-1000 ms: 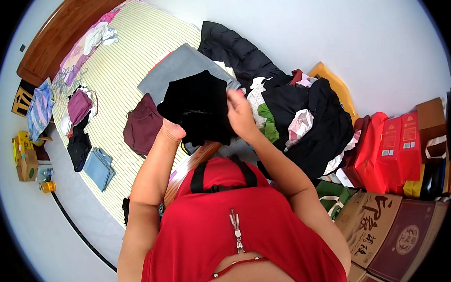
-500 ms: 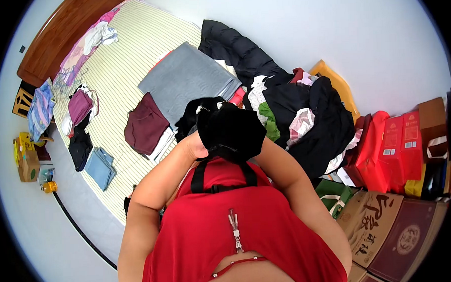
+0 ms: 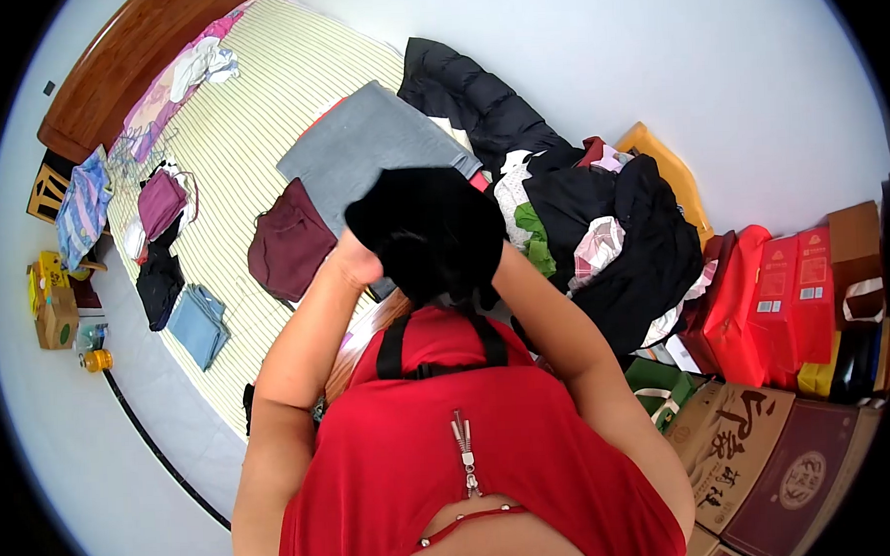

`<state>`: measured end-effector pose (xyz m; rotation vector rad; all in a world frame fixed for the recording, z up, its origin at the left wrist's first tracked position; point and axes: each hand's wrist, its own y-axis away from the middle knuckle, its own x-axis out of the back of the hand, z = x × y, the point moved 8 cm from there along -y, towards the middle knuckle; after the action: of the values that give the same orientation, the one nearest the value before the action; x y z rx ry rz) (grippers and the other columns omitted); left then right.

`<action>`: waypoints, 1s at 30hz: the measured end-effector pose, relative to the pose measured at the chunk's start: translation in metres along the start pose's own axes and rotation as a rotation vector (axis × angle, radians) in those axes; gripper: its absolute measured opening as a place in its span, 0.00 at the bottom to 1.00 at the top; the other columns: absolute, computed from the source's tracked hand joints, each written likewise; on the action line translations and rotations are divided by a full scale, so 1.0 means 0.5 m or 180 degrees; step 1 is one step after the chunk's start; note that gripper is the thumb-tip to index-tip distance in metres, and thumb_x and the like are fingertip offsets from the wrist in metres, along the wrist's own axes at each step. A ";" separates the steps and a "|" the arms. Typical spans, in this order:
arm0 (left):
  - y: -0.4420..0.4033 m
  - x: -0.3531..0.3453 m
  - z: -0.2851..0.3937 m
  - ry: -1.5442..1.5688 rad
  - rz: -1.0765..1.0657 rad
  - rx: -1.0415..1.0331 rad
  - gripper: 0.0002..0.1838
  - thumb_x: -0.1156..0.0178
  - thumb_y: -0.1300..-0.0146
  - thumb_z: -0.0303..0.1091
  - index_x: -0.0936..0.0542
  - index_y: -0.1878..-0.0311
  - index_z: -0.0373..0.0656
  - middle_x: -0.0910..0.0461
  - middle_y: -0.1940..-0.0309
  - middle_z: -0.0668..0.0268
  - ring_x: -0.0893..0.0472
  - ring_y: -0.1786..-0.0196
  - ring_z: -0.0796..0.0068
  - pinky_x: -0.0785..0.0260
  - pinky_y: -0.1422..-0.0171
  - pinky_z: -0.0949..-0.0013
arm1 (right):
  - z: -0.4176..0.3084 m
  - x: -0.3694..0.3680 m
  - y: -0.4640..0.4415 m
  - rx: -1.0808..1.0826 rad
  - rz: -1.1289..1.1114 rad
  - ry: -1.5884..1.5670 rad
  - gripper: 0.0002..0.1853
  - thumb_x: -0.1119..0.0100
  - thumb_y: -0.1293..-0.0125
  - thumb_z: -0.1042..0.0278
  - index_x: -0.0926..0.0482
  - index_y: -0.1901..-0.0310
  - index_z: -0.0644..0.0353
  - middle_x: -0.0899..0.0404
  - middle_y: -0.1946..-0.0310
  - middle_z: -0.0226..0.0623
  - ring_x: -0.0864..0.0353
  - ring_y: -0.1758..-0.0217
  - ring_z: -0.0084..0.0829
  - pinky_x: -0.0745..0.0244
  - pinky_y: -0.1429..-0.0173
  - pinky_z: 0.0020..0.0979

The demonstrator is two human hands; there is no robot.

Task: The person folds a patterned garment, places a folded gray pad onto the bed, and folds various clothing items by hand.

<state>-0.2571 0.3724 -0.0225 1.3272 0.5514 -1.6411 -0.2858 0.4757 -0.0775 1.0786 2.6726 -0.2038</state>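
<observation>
"What step's this?"
"Holding up black cloth [image 3: 429,230], over the fingers of the left hand [image 3: 363,261] and hidden right hand; can't tell their grip."
"Next move calls for?"
"Both sides supported, I'd say."

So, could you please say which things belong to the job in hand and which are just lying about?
Job in hand:
- black cloth
- probably the clothes heap, grey folded cloth, maroon garment

Apparently just lying about:
- red packages
- cartons
- yellow bottle
</observation>
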 end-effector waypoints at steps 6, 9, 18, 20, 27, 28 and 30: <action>0.026 -0.052 0.088 0.0680 -0.0792 -0.0472 0.25 0.59 0.29 0.47 0.30 0.37 0.40 0.26 0.41 0.57 0.26 0.40 0.58 0.34 0.35 0.54 | -0.169 0.115 0.053 -0.0056 0.0864 -0.2199 0.20 0.55 0.29 0.62 0.26 0.45 0.68 0.22 0.47 0.41 0.22 0.45 0.35 0.29 0.38 0.37; 0.026 -0.044 0.091 0.0584 -0.0640 -0.0471 0.25 0.58 0.29 0.46 0.29 0.39 0.39 0.25 0.43 0.56 0.24 0.42 0.58 0.32 0.36 0.55 | -0.222 0.169 0.093 0.0265 0.1352 -0.2245 0.19 0.53 0.30 0.62 0.24 0.46 0.65 0.21 0.49 0.40 0.23 0.45 0.34 0.32 0.36 0.37; -0.008 -0.018 0.062 0.0265 0.0211 -0.0279 0.23 0.55 0.29 0.44 0.26 0.44 0.36 0.22 0.47 0.56 0.22 0.45 0.60 0.30 0.37 0.59 | -0.232 0.249 0.193 0.0779 0.3561 0.2885 0.13 0.39 0.40 0.72 0.22 0.53 0.61 0.24 0.60 0.33 0.29 0.68 0.24 0.31 0.60 0.25; -0.017 -0.011 0.047 0.0251 0.0331 -0.0224 0.23 0.53 0.30 0.45 0.26 0.44 0.35 0.22 0.48 0.57 0.22 0.46 0.60 0.29 0.38 0.59 | -0.279 0.107 0.134 0.1060 0.2526 0.2956 0.22 0.36 0.45 0.71 0.24 0.46 0.60 0.26 0.52 0.36 0.28 0.54 0.32 0.32 0.48 0.29; -0.017 -0.037 0.036 -0.0117 0.0284 -0.0226 0.19 0.47 0.32 0.42 0.24 0.47 0.37 0.20 0.53 0.61 0.19 0.53 0.67 0.24 0.47 0.65 | -0.280 -0.073 0.026 0.1281 0.1349 0.3183 0.37 0.39 0.48 0.78 0.37 0.33 0.53 0.31 0.48 0.45 0.26 0.48 0.47 0.29 0.46 0.36; -0.017 -0.026 0.039 -0.0141 0.0369 -0.0286 0.18 0.47 0.32 0.41 0.24 0.47 0.37 0.19 0.54 0.61 0.19 0.53 0.67 0.24 0.48 0.65 | -0.273 -0.080 0.015 0.1188 0.1288 0.3222 0.37 0.41 0.48 0.80 0.36 0.33 0.53 0.30 0.50 0.45 0.26 0.51 0.47 0.28 0.49 0.37; -0.014 -0.018 0.048 -0.0203 0.0491 -0.0419 0.16 0.46 0.33 0.38 0.24 0.47 0.38 0.19 0.54 0.62 0.19 0.53 0.69 0.23 0.49 0.65 | -0.266 -0.087 0.001 0.1134 0.1190 0.3321 0.36 0.43 0.48 0.81 0.36 0.34 0.53 0.30 0.55 0.45 0.25 0.57 0.47 0.28 0.54 0.39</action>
<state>-0.2757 0.3600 -0.0081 1.1871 0.4975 -1.4900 -0.2788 0.4767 0.0625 2.2727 3.2403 -0.0352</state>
